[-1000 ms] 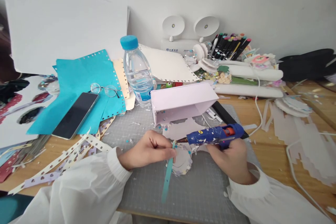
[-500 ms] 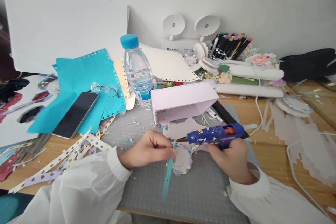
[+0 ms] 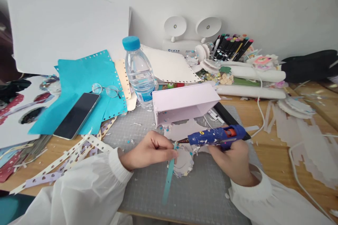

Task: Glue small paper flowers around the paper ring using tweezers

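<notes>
Pinched between the thumb and fingers of my left hand (image 3: 151, 151) is a narrow teal paper strip (image 3: 168, 182), its lower end pointing toward me. Wrapped round the handle of a blue glue gun (image 3: 211, 136) is my right hand (image 3: 232, 160). The gun's nozzle points left and reaches the upper end of the strip, near my left fingertips; whether it touches, I cannot tell. Below and behind the strip, a round white paper piece (image 3: 183, 161) with a scalloped edge and small coloured bits lies on the grey cutting mat (image 3: 206, 193).
An open pale lilac box (image 3: 185, 98) stands behind my hands, beside a water bottle (image 3: 139, 74). Leftward lie a phone (image 3: 76, 116), glasses (image 3: 112, 91) on teal paper (image 3: 79, 74), and punched paper strips (image 3: 66, 158). A white cable (image 3: 293, 161) runs along the right.
Both hands, the strip and the glue gun hold nearly the same position. The whole view has shifted very slightly.
</notes>
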Tool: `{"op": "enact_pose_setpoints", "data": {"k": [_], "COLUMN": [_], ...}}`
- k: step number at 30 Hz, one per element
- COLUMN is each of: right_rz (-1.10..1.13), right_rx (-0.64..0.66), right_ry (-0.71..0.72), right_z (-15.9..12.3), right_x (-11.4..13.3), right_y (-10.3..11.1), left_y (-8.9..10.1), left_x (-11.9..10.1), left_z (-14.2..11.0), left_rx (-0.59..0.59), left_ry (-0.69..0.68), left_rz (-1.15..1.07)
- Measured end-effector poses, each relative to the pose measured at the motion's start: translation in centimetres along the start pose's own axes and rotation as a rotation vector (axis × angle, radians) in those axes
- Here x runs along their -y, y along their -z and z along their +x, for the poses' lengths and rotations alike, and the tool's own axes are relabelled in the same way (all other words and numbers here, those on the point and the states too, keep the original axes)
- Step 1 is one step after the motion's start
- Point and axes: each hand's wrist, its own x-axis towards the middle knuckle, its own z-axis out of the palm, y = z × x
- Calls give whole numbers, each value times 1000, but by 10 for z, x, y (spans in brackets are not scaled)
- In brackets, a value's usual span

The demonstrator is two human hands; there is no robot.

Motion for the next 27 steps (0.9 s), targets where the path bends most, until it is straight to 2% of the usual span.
{"op": "enact_pose_setpoints", "data": {"k": [10, 27], "right_rz": [12, -29], "right_rx": [20, 24], "right_ry": [-41, 21], "right_z": [1, 2], "right_x": [1, -1], "right_y": [0, 2], "left_y": [0, 1], "left_x": [0, 2], "left_z": [0, -1], "left_rx": [-4, -2], "left_ry": [11, 10], "left_rz": [30, 34]}}
